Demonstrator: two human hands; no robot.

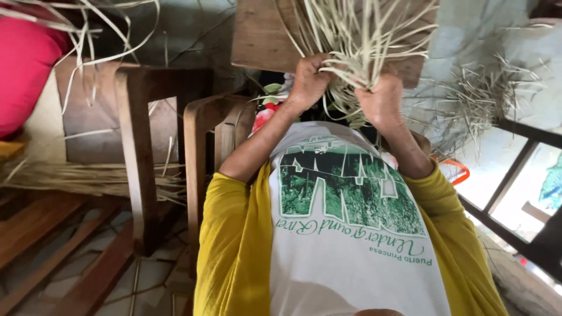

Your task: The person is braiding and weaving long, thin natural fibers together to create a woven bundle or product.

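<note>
My left hand [308,79] and my right hand [383,100] are both closed on a bunch of pale dried straw strips [357,35], close together near the top middle of the view. The strips fan upward from my fists across a brown wooden board [260,38] that lies just beyond them. Some strands hang down between my hands. My yellow sleeves and my white shirt with a green print fill the lower middle of the view.
A wooden chair frame [137,146] stands to the left, a second curved wooden piece [202,134] beside it. A straw bundle [88,175] lies at the left and loose straw [480,99] at the right. There is a pink cushion [23,64], an orange object [462,169] and a dark metal frame [515,175].
</note>
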